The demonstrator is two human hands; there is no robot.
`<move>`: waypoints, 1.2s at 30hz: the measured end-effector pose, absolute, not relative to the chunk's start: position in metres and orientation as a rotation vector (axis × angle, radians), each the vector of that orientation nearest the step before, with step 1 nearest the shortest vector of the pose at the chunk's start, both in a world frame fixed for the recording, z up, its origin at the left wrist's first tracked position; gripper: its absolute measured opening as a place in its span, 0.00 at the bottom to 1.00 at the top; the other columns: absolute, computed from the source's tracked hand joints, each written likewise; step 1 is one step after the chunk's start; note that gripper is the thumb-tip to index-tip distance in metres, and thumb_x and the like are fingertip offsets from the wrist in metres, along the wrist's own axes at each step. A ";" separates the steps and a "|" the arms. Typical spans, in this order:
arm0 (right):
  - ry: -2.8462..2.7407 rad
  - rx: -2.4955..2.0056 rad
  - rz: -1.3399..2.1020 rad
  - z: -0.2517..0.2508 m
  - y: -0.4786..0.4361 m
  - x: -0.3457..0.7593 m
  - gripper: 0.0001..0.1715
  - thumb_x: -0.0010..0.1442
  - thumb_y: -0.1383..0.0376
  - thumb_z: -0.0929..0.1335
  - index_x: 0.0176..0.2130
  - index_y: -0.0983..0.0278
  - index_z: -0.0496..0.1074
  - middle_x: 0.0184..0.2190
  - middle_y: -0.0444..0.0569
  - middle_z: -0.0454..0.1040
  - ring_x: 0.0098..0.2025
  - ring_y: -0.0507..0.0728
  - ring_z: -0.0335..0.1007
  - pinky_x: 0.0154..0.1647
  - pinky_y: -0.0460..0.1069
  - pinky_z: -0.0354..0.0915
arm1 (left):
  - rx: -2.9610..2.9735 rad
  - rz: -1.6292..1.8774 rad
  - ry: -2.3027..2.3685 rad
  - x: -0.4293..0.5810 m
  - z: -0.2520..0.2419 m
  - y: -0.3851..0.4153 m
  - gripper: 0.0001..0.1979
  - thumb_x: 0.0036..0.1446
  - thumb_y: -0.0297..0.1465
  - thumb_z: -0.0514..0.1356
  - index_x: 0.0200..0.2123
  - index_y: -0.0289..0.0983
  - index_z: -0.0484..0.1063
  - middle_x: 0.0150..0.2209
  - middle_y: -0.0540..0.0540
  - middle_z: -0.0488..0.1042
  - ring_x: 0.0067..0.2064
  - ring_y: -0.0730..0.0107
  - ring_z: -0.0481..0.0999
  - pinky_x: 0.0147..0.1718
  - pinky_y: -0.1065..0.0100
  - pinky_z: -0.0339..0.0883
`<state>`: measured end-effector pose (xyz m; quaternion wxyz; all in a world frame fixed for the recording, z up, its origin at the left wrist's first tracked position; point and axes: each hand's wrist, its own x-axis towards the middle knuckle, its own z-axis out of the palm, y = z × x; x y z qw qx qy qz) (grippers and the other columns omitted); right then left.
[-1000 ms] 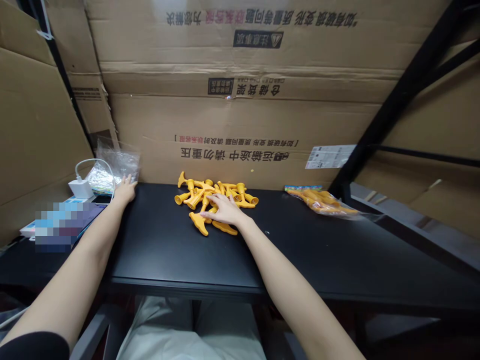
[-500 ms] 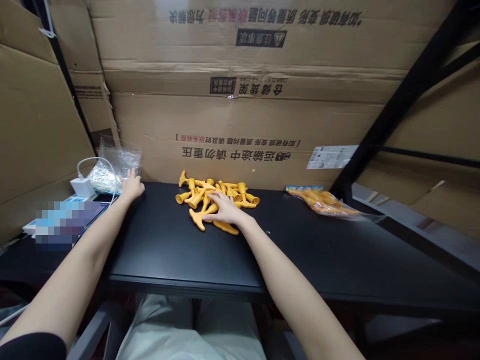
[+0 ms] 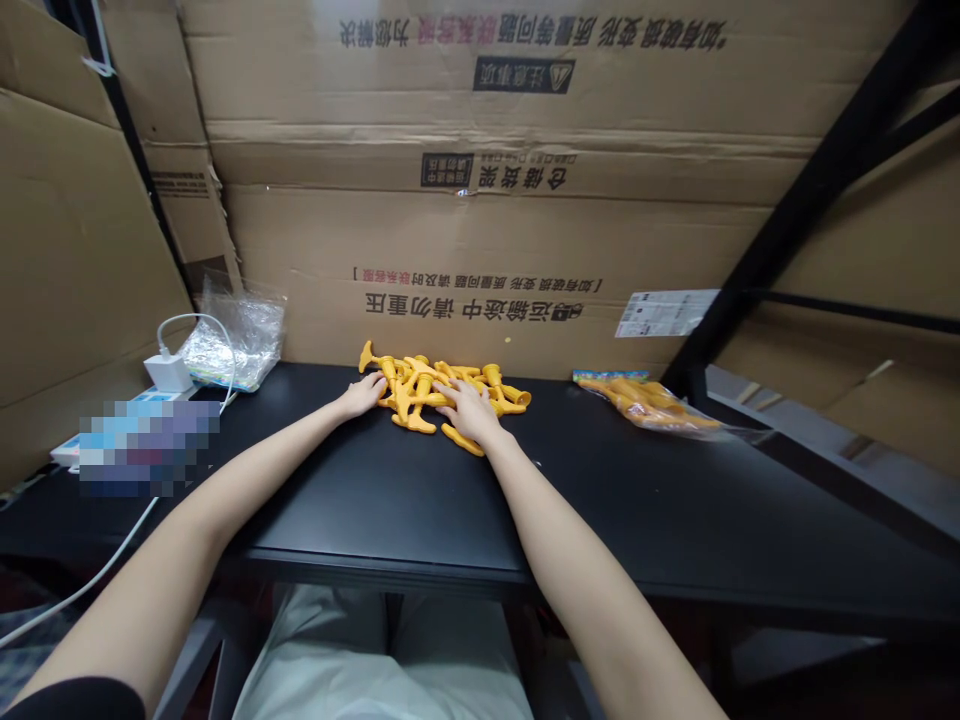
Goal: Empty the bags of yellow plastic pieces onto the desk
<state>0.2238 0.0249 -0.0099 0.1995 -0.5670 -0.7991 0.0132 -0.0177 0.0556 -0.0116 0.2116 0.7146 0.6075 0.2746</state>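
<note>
black sleeve [image 3: 86, 700] high on the left arm [image 3: 191, 540], loose pale greenish-grey trousers [image 3: 390, 665]

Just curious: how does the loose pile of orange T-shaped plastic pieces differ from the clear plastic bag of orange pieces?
The pile lies unwrapped; the bag encloses its pieces. The left hand and right hand are at the pile, not the bag. Both include orange pieces and lie on the black tabletop.

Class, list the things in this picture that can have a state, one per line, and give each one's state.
Yellow pieces: loose, heaped together.
Left hand: at the heap's left end; grip unclear.
Right hand: over the heap; grip unclear.
Bag of yellow pieces: filled, lying flat; seal unclear.
Clear plastic bags: wrinkled.
White charger: cable attached.
Cardboard panel: upright, print upside down.
</note>
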 end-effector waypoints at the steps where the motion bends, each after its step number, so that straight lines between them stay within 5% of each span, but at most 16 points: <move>1: -2.208 -1.581 0.017 -0.012 0.027 0.226 0.28 0.61 0.63 0.66 0.60 0.55 0.64 0.62 0.55 0.61 0.65 0.65 0.52 0.63 0.70 0.42 | 1.974 0.788 1.668 -0.012 -0.013 0.055 0.21 0.63 0.38 0.47 0.55 0.41 0.66 0.55 0.45 0.72 0.55 0.59 0.71 0.57 0.56 0.59; 7: -2.054 -1.549 -0.038 -0.017 0.040 0.243 0.33 0.55 0.70 0.66 0.60 0.60 0.64 0.61 0.57 0.62 0.64 0.65 0.55 0.64 0.66 0.46 | 1.984 0.854 1.627 0.015 -0.017 0.059 0.18 0.64 0.37 0.45 0.46 0.39 0.71 0.50 0.44 0.76 0.54 0.61 0.72 0.56 0.59 0.59; 14: -2.046 -1.379 0.160 -0.018 0.044 0.249 0.43 0.46 0.68 0.67 0.61 0.56 0.62 0.63 0.52 0.60 0.66 0.66 0.50 0.64 0.72 0.34 | 1.830 1.041 1.629 0.032 -0.020 0.057 0.18 0.63 0.40 0.47 0.47 0.40 0.69 0.50 0.44 0.76 0.55 0.59 0.71 0.59 0.53 0.55; 19: -1.983 -1.345 0.230 -0.019 0.047 0.251 0.37 0.48 0.66 0.65 0.59 0.58 0.64 0.62 0.53 0.62 0.65 0.65 0.52 0.65 0.70 0.34 | 1.759 1.307 1.556 0.033 -0.021 0.050 0.17 0.63 0.40 0.47 0.51 0.42 0.67 0.54 0.43 0.72 0.58 0.60 0.68 0.61 0.51 0.51; 26: -1.881 -1.340 0.131 -0.022 0.049 0.254 0.32 0.49 0.69 0.62 0.55 0.64 0.68 0.56 0.55 0.68 0.60 0.62 0.60 0.64 0.61 0.51 | 1.888 1.344 1.545 0.036 -0.018 0.043 0.20 0.63 0.37 0.48 0.57 0.39 0.61 0.63 0.39 0.61 0.64 0.61 0.58 0.64 0.52 0.45; 36: -1.817 -1.384 0.085 -0.019 0.045 0.253 0.29 0.50 0.72 0.61 0.51 0.61 0.71 0.54 0.52 0.71 0.58 0.60 0.63 0.64 0.61 0.51 | 1.774 1.183 2.012 -0.001 -0.013 0.078 0.36 0.50 0.19 0.50 0.62 0.44 0.54 0.68 0.41 0.49 0.67 0.58 0.52 0.63 0.40 0.42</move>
